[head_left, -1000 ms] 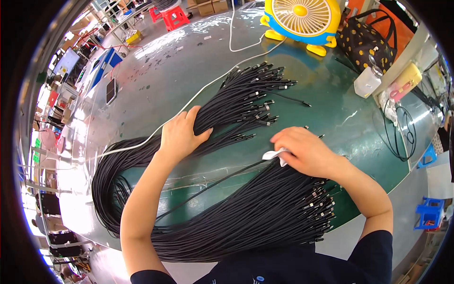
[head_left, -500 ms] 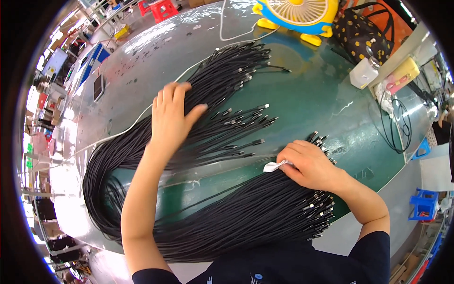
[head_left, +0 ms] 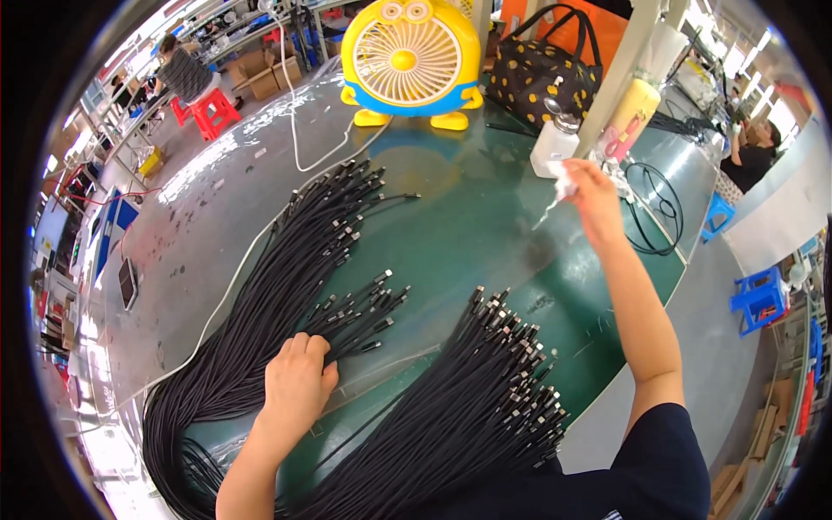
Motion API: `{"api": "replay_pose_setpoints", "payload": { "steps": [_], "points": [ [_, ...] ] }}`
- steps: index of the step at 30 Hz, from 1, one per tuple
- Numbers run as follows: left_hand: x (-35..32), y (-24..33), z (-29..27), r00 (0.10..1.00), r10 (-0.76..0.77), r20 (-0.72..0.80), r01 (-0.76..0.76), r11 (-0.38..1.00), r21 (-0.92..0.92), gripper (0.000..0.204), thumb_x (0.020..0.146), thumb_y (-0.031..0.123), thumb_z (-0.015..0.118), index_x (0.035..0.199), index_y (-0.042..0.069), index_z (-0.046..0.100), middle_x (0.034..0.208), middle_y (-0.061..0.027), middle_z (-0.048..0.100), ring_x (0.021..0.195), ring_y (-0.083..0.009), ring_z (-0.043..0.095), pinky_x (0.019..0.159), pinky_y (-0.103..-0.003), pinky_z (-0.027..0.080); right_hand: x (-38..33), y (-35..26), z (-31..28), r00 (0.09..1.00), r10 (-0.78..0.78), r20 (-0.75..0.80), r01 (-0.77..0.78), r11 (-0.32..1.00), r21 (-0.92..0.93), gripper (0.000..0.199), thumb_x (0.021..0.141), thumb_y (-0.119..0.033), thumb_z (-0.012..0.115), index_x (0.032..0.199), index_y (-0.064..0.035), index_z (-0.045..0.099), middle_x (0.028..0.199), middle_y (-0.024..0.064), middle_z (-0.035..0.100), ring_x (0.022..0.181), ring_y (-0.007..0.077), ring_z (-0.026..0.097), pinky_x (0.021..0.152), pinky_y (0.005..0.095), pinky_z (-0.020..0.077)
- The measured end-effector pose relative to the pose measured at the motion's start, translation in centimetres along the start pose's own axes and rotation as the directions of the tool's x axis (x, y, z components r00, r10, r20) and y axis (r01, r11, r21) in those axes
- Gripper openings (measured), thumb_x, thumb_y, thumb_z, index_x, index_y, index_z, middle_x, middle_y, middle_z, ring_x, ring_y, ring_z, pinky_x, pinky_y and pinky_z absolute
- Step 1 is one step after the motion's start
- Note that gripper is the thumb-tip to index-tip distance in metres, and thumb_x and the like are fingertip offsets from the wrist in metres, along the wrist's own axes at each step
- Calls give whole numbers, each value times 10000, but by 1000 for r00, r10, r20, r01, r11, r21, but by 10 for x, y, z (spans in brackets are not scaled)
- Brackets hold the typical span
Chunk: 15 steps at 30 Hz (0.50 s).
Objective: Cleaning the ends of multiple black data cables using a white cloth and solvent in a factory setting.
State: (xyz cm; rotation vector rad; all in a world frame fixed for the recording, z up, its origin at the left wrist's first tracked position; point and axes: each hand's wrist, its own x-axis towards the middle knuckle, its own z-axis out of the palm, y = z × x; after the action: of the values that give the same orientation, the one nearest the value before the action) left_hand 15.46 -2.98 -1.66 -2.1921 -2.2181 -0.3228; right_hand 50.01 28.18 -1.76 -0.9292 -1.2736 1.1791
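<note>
A thick bundle of black cables (head_left: 247,334) with metal plugs curves round the left side of the table; a smaller group of cable ends (head_left: 351,321) splits off it. My left hand (head_left: 297,386) is closed round that smaller group, just behind the plugs. Nearer to me, the other end of the cables (head_left: 451,390) fans out with its plugs toward the right. My right hand (head_left: 595,201) is raised at the far right, pinching a crumpled white wipe (head_left: 562,184). Close beside it stands a white bottle (head_left: 555,146) with a metal top.
A yellow and blue fan (head_left: 404,61) stands at the back, with a black yellow-dotted bag (head_left: 550,74) beside it. A post and a yellow-pink cylinder (head_left: 631,120) rise at the right, near a coiled black cable (head_left: 656,212). A phone (head_left: 127,283) lies left. People sit farther off.
My right hand has gone from the near cable ends to beside the white bottle, carrying the wipe. My left hand has closed on the smaller group of cables. The view has shifted.
</note>
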Motion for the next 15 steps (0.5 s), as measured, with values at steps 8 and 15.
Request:
{"api": "replay_pose_setpoints", "payload": {
  "steps": [8, 15],
  "points": [
    [16, 2, 0, 989, -56, 138, 70, 992, -105, 227, 711, 122, 694, 868, 22, 563, 787, -129, 600, 764, -291, 622, 664, -393, 499, 52, -18, 56, 975, -102, 196, 177, 890, -419, 196, 892, -180, 623, 1029, -50, 672, 860, 20, 652, 748, 90, 598, 643, 240, 493],
    [7, 3, 32, 973, 8, -231, -34, 993, -112, 314, 612, 86, 713, 877, 46, 548, 792, -93, 543, 738, -270, 572, 632, -386, 473, 168, 84, 123, 987, -143, -79, 82, 851, -519, 275, 824, -179, 633, 1050, -22, 649, 991, 146, 683, 902, 275, 659, 800, 363, 510]
  ]
}}
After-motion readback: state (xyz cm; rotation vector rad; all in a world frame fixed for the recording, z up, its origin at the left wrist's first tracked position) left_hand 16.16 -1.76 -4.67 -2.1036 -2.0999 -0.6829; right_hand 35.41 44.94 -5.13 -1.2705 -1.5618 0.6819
